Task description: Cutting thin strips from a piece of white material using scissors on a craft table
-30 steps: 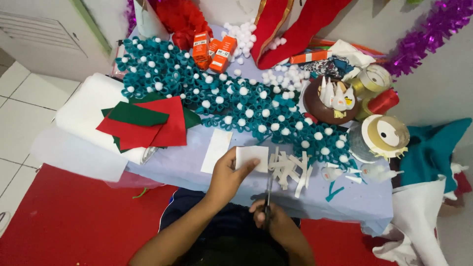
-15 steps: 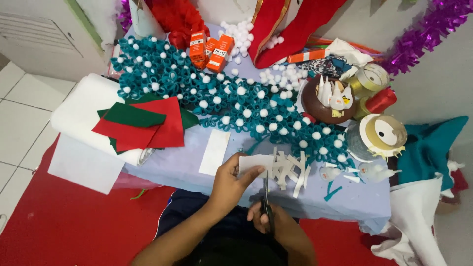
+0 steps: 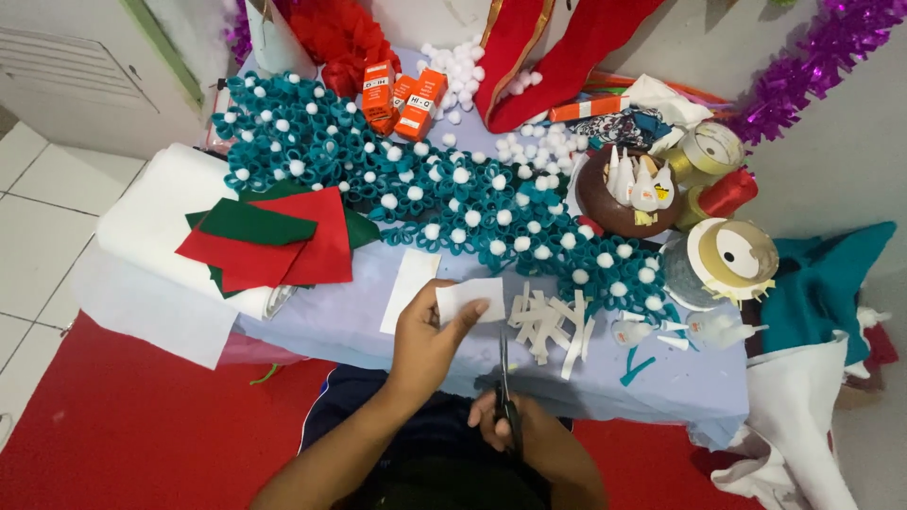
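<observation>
L hand (image 3: 425, 345) holds white felt piece (image 3: 470, 298), R hand (image 3: 529, 439) w/ scissors (image 3: 505, 397)

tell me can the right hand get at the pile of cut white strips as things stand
Probably not straight away: the right hand is closed around the scissors. The white strips lie uncovered on the table, just beyond the blades, so the path itself looks free.
</observation>
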